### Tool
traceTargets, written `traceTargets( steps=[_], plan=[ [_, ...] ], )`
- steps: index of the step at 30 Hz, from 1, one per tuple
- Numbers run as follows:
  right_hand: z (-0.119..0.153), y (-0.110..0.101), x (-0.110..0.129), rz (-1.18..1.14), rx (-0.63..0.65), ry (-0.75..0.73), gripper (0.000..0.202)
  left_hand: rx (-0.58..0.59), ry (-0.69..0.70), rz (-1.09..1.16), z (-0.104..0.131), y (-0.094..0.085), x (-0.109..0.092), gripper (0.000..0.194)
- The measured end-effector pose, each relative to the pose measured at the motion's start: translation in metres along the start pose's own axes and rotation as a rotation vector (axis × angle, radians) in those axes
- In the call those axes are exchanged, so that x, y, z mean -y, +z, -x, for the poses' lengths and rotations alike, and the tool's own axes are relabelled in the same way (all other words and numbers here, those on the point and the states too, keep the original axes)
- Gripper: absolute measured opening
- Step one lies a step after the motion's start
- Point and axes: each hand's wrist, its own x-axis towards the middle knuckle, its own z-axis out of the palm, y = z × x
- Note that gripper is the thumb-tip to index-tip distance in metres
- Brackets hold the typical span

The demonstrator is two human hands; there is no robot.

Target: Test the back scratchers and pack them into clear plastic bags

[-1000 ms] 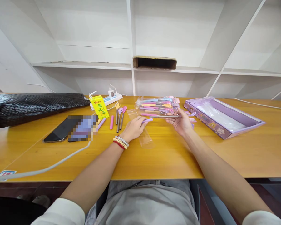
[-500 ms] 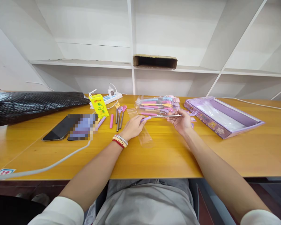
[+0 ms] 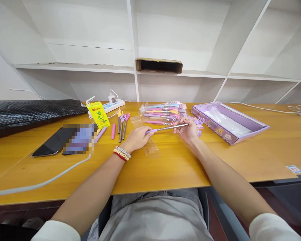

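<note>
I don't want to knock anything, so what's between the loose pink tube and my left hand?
Three metal rods with yellow, purple and pink claw heads lie between the pink tube and your left hand, as the head view shows.

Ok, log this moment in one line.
left grip: holds handle | right grip: holds rod | claw: beyond right grip | box: right of both grips

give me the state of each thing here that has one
left hand: closed on the purple grip
right hand: holding the metal rod
purple back scratcher: held in both hands
three claw rods: lying side by side, without grips
pink grip: loose on desk
bagged back scratchers: piled
purple display box: open, clear plastic inside
power strip: plug inserted
black smartphone: flat, screen dark
cardboard box: open-fronted
</note>
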Motion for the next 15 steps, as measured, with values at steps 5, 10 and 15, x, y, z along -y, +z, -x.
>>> traceTargets(
  steps=[5, 10, 15],
  plan=[
    [0.0004, -0.0014, -0.0032, 0.011, 0.079, -0.023, 0.007, 0.034, -0.010, 0.001, 0.0012, -0.0007, -0.0027, 0.038],
    [0.0009, -0.0002, -0.0063, -0.003, 0.146, -0.026, 0.008, 0.075, -0.008, 0.014, 0.0022, -0.0013, -0.0055, 0.040],
    [0.0030, 0.0036, -0.0078, 0.038, 0.175, -0.046, 0.009, 0.104, -0.015, 0.034, 0.0027, -0.0001, -0.0081, 0.040]
  ],
)
